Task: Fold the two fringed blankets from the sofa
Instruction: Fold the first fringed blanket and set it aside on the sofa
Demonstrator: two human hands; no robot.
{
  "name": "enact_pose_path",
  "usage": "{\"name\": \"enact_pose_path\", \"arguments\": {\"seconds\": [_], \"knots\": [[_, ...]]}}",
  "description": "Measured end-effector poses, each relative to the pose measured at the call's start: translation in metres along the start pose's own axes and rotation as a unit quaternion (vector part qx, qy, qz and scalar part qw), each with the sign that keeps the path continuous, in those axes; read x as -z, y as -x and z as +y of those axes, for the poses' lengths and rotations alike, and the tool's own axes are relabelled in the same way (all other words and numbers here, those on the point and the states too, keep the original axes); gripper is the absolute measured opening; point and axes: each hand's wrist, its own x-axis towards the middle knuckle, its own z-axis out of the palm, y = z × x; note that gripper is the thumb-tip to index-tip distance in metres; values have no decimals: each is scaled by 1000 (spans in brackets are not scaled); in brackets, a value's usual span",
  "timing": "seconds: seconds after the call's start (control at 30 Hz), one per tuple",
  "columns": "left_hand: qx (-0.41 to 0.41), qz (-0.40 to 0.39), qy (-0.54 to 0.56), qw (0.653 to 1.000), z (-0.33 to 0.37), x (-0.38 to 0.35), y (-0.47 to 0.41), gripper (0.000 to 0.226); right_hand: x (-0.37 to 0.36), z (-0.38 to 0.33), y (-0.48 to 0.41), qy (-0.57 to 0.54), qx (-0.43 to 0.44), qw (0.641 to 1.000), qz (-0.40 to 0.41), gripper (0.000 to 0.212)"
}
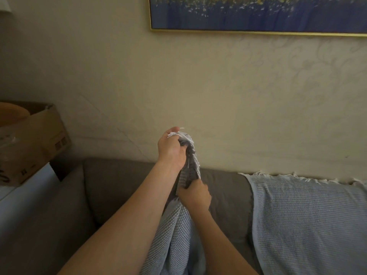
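Note:
A pale blue waffle-weave blanket (174, 235) with white fringe hangs bunched in front of me, lifted above the grey sofa (123, 183). My left hand (171, 150) is shut on its fringed top end, raised in front of the wall. Just below, my right hand (195, 195) grips the same blanket lower down along the gathered edge. A second pale blue fringed blanket (309, 219) lies spread over the sofa's backrest and seat at the right, its white fringe along the top of the backrest.
A cardboard box (37, 143) stands on a white surface (23, 197) left of the sofa arm. A gold-framed blue painting (258, 14) hangs on the cream wall above the sofa.

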Motion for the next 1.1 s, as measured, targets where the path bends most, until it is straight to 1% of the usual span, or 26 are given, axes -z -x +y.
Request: {"name": "enact_pose_path", "arguments": {"seconds": [0.07,0.13,0.27,0.33,0.43,0.53,0.6,0.63,0.67,0.7,0.8,0.87,0.9,0.97,1.0,1.07,1.1], "knots": [[-5,13,11,1000,4,2,-6,44,0,11,1,-3,8,1000,-19,25],[-13,26,18,999,8,4,-11,45,2,25,-3,-10,22,1000,-16,18],[-20,35,43,998,14,7,-24,43,27,44,-21,40,42,998,13,27],[-21,38,49,998,14,5,-29,44,45,44,-34,82,48,995,34,22],[-26,52,48,997,13,3,-36,45,84,34,-53,169,74,979,83,4],[-31,60,44,997,14,-2,-42,44,130,17,-76,209,109,958,166,12],[-35,63,35,997,12,-9,-47,46,151,4,-87,188,133,943,241,17],[-46,71,21,996,11,-11,-49,46,155,-3,-89,170,145,939,260,19],[-67,79,0,995,12,-14,-52,46,156,-10,-92,164,156,940,254,19],[-91,87,-24,992,13,-16,-55,45,157,-15,-95,174,169,945,222,18],[-148,129,-83,977,19,-14,-64,45,154,-20,-103,228,211,948,63,21],[-165,153,-102,969,20,-7,-68,46,150,-17,-102,255,223,941,-11,14],[-173,161,-114,965,19,-4,-69,46,147,-15,-101,262,223,938,-39,17],[-188,167,-148,956,14,0,-69,46,139,-11,-99,261,222,937,-71,39],[-194,166,-164,953,11,2,-69,47,134,-10,-98,256,219,938,-77,44],[-204,157,-199,946,6,6,-71,50,126,-6,-97,237,206,947,-72,42],[-209,155,-221,940,4,9,-74,52,122,-3,-97,227,196,952,-67,37]]}}
